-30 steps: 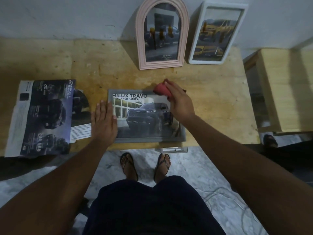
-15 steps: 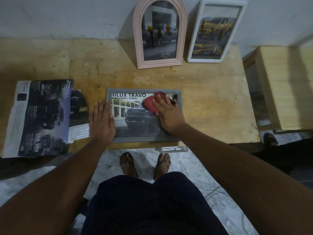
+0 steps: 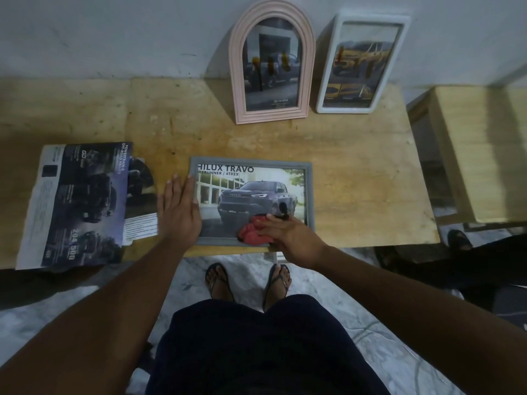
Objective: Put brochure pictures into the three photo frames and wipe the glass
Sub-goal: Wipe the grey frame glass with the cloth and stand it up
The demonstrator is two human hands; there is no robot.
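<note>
2 hands work the grey frame (image 3: 310, 195): left hand (image 3: 178, 212), fingers straight, pins its edge against sliding; right hand (image 3: 291, 235), fingers curled, grips red cloth (image 3: 252, 233) on the glass (image 3: 256, 183).

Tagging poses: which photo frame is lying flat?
The grey rectangular frame: flat on the table, left hand on its edge, right hand holding a red cloth on it. The pink arched frame and white frame lean against the wall.

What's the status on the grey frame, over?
Left hand flat on grey frame's left edge. Right hand holds red cloth on its glass. Nothing obstructing.
</note>
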